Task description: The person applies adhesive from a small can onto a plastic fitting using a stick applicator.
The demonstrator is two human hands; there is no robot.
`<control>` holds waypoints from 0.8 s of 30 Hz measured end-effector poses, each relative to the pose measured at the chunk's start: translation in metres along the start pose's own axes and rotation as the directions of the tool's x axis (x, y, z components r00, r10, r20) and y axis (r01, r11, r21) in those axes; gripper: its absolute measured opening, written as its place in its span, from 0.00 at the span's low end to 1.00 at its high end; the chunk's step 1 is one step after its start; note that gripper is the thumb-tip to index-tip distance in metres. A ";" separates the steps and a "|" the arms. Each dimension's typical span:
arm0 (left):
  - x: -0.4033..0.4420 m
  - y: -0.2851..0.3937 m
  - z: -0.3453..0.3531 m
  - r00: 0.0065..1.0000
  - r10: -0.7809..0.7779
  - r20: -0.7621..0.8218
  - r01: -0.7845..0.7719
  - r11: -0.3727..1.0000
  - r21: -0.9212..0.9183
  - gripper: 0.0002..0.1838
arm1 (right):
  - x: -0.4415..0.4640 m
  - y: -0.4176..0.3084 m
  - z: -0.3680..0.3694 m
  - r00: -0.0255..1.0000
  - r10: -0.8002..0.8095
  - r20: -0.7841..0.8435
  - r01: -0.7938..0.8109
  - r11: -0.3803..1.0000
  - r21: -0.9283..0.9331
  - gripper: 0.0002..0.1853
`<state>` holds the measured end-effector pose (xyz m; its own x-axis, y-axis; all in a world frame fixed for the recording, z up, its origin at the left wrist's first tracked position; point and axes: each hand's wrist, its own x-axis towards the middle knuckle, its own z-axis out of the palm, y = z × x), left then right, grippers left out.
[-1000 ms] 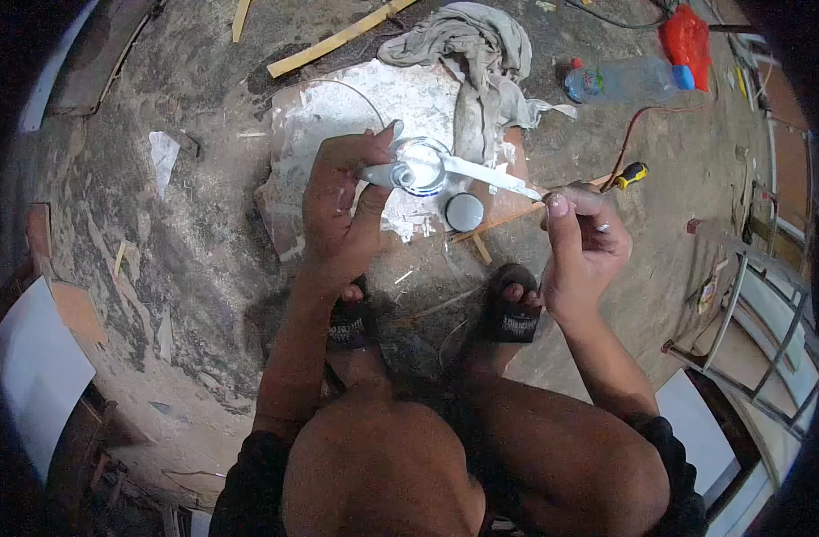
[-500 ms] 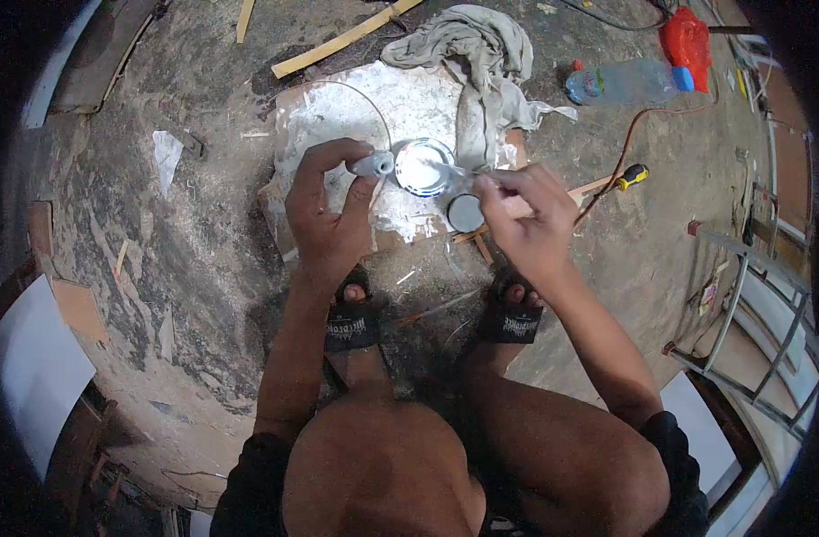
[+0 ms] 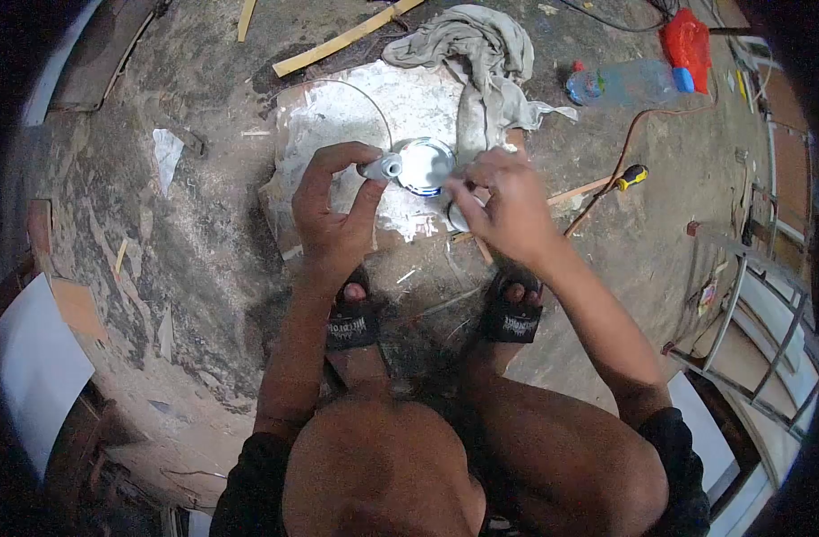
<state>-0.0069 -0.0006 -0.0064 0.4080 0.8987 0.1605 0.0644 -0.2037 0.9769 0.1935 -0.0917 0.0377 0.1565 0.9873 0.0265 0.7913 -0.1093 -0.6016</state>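
Note:
My left hand [image 3: 336, 210] pinches a small white tube [image 3: 385, 167] between thumb and fingertips, its round open end facing up and right. Beside it stands an open can [image 3: 426, 166] of white stuff on a white-smeared board [image 3: 324, 125]. My right hand [image 3: 508, 206] is at the can's right side, fingers bent together and blurred. The white strip it held is hard to make out now, hidden or smeared at the fingertips. Under this hand, a round grey lid [image 3: 458, 215] is partly covered.
A grey rag [image 3: 494, 54] lies behind the can. Farther right are a plastic bottle [image 3: 629, 82], a red bag [image 3: 687, 45] and a yellow-black screwdriver [image 3: 632, 177]. Wooden strips [image 3: 338, 40] lie at the back; a metal frame [image 3: 741, 313] stands right.
My right hand has moved left and in to the can, and the long white strip no longer shows clearly. My left hand shifted slightly; the tube in it has turned.

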 end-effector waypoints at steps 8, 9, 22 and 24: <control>-0.001 0.003 0.003 1.000 0.000 -0.005 0.000 1.000 0.023 0.16 | 0.004 -0.004 -0.007 0.990 -0.131 -0.056 0.110 0.952 -0.284 0.07; -0.001 0.004 0.003 1.000 0.002 -0.004 -0.002 1.000 0.013 0.16 | 0.002 -0.003 -0.004 0.999 -0.003 0.040 0.007 0.996 -0.092 0.07; -0.001 -0.003 0.003 1.000 0.011 -0.012 -0.011 1.000 0.001 0.18 | 0.000 -0.004 0.005 0.989 0.079 0.125 -0.094 0.988 0.125 0.05; -0.001 -0.002 0.003 1.000 0.008 -0.016 -0.008 1.000 0.025 0.18 | 0.005 -0.013 0.003 0.883 0.382 0.271 -0.461 0.814 0.355 0.06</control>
<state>-0.0046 -0.0026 -0.0088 0.3940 0.9031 0.1705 0.0841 -0.2202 0.9718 0.1819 -0.0851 0.0430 0.2804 0.8617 -0.4229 0.3622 -0.5030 -0.7848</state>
